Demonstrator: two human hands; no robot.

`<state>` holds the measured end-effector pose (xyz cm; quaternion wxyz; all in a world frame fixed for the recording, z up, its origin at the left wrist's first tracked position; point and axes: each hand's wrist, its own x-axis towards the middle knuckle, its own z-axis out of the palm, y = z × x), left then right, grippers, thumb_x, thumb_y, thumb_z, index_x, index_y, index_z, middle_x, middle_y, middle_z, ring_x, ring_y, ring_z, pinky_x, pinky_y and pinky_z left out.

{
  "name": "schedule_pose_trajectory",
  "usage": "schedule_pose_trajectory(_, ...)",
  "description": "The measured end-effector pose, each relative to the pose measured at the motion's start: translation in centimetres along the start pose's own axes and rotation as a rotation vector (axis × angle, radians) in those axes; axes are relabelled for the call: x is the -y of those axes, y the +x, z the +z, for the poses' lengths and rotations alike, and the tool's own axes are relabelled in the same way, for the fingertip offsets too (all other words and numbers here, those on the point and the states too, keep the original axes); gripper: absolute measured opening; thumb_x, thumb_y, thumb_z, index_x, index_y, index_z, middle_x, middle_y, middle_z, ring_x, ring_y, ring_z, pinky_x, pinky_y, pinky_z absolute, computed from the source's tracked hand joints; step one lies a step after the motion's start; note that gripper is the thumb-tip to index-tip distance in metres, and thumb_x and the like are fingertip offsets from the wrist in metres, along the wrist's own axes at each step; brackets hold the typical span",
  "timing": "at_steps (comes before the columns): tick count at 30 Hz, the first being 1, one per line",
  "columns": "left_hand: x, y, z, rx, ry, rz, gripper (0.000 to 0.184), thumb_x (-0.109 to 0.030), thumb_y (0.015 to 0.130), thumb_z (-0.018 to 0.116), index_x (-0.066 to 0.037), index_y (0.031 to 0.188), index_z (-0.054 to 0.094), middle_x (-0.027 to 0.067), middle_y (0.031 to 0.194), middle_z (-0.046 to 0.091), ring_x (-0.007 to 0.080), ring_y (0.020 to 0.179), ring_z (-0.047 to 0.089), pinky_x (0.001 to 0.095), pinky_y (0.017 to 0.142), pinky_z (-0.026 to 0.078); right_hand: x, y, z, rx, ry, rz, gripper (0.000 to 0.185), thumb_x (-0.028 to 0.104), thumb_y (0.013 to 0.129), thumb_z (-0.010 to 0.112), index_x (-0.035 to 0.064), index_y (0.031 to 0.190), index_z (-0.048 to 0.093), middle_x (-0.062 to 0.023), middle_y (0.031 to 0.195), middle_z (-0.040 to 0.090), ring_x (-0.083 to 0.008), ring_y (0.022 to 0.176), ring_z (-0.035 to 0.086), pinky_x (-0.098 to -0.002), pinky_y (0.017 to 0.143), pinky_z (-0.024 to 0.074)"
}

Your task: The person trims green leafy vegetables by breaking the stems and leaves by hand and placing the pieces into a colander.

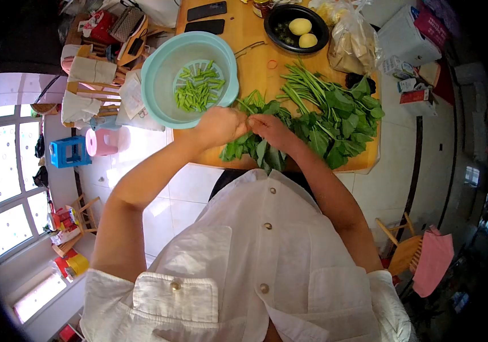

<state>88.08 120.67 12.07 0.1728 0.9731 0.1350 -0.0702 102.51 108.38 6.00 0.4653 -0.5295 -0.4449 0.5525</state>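
My left hand and my right hand meet at the table's front edge, both with closed fingers. A thin green stem shows at the left hand's fingertips; the part between the hands is mostly hidden. Leafy greens lie under and around the right hand. A larger bunch of long-stemmed leafy greens spreads to the right. Beside my left hand stands a light blue basin with cut green stem pieces in it.
On the wooden table are two phones, a black bowl with two pale yellow round items, a jar and a plastic bag. Chairs and a blue stool stand at left.
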Motion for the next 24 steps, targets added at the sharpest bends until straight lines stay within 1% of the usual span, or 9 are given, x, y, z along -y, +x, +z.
schedule_pose_trajectory(1, 0.8, 0.1, 1.0, 0.003, 0.001, 0.002, 0.019, -0.023, 0.083, 0.055, -0.006, 0.072, 0.054, 0.0068, 0.056, 0.049, 0.0254, 0.06, 0.058, 0.0371, 0.055, 0.046, 0.0, 0.1, -0.2, 0.001, 0.091, 0.05, 0.028, 0.025, 0.097, 0.045, 0.0028, 0.085, 0.057, 0.0013, 0.07, 0.047, -0.0094, 0.067, 0.043, -0.025, 0.063, 0.0388)
schedule_pose_trajectory(3, 3.7, 0.6, 3.9, -0.318, -1.304, -0.636, 0.026, -0.027, 0.087, 0.053, -0.007, 0.071, 0.054, 0.0024, 0.059, 0.051, 0.0186, 0.054, 0.051, 0.0306, 0.052, 0.041, -0.7, -0.4, -1.2, -0.004, 0.185, 0.104, 0.029, 0.026, 0.098, 0.044, 0.0028, 0.087, 0.057, 0.0013, 0.072, 0.047, -0.0098, 0.066, 0.042, -0.0246, 0.063, 0.0383)
schedule_pose_trajectory(5, 7.2, 0.1, 2.4, -0.38, -1.548, -0.596, 0.028, -0.029, 0.09, 0.049, -0.005, 0.085, 0.062, 0.0024, 0.072, 0.055, 0.0158, 0.074, 0.056, 0.0332, 0.072, 0.046, -1.7, -1.1, -2.8, -0.014, 0.493, 0.189, 0.03, 0.028, 0.098, 0.044, 0.0014, 0.097, 0.058, 0.0007, 0.073, 0.048, -0.0107, 0.066, 0.043, -0.0242, 0.063, 0.0376)
schedule_pose_trajectory(9, 6.7, -0.5, -0.4, -0.521, -0.809, -0.528, 0.027, -0.024, 0.089, 0.052, -0.005, 0.106, 0.06, 0.0073, 0.085, 0.061, 0.0216, 0.081, 0.059, 0.0346, 0.078, 0.046, -2.0, -1.3, -3.4, -0.134, 0.65, 0.202, 0.032, 0.026, 0.098, 0.043, -0.0015, 0.109, 0.057, 0.0009, 0.071, 0.048, -0.0113, 0.064, 0.043, -0.0244, 0.062, 0.0367)
schedule_pose_trajectory(12, 6.2, -1.0, -0.2, -0.711, 0.607, -0.412, 0.037, -0.017, 0.086, 0.054, -0.005, 0.121, 0.053, 0.0128, 0.094, 0.061, 0.0287, 0.087, 0.06, 0.0376, 0.084, 0.047, -4.8, 0.6, -2.9, -0.181, 0.598, 0.196, 0.042, 0.027, 0.097, 0.045, -0.0045, 0.125, 0.049, -0.0062, 0.09, 0.057, -0.0179, 0.081, 0.054, -0.0281, 0.073, 0.0423)
schedule_pose_trajectory(14, 2.9, -0.6, -0.8, -0.741, 0.05, -0.169, 0.032, -0.008, 0.08, 0.062, -0.004, 0.112, 0.06, 0.018, 0.1, 0.061, 0.0344, 0.095, 0.059, 0.0413, 0.085, 0.046, -6.6, 2.2, -1.1, -0.544, 0.305, 0.33, 0.051, 0.027, 0.095, 0.048, -0.0029, 0.136, 0.038, -0.0152, 0.12, 0.052, -0.0275, 0.112, 0.052, -0.0348, 0.092, 0.0412)
schedule_pose_trajectory(17, -0.1, -0.4, 3.8, -0.271, -0.252, -0.347, 0.025, -0.009, 0.079, 0.062, -0.003, 0.104, 0.061, 0.0197, 0.098, 0.06, 0.0354, 0.093, 0.058, 0.0415, 0.081, 0.047, -4.2, 1.5, -0.6, -0.486, 0.183, 0.464, 0.061, 0.025, 0.093, 0.051, 0.0017, 0.143, 0.026, -0.0201, 0.142, 0.034, -0.031, 0.132, 0.035, -0.0389, 0.105, 0.0322)
schedule_pose_trajectory(20, -1.0, 0.8, 6.6, -0.181, -0.414, -0.563, 0.023, -0.01, 0.08, 0.062, -0.004, 0.102, 0.061, 0.0209, 0.097, 0.06, 0.035, 0.093, 0.059, 0.0424, 0.081, 0.047, -6.4, 1.2, -0.7, -0.504, -0.222, 0.389, 0.065, 0.021, 0.092, 0.054, 0.0085, 0.147, 0.022, -0.0202, 0.141, 0.036, -0.0321, 0.128, 0.039, -0.0419, 0.104, 0.0331)
schedule_pose_trajectory(24, 1.0, 2.0, 11.6, -0.379, -0.652, -0.729, 0.042, -0.017, 0.08, 0.066, -0.007, 0.118, 0.052, 0.0234, 0.108, 0.059, 0.0296, 0.101, 0.06, 0.0416, 0.087, 0.045, -6.9, 0.7, -0.4, -0.626, -0.08, 0.319, 0.071, 0.021, 0.09, 0.057, 0.0115, 0.148, 0.018, -0.0182, 0.147, 0.029, -0.0351, 0.131, 0.035, -0.0463, 0.106, 0.0302)
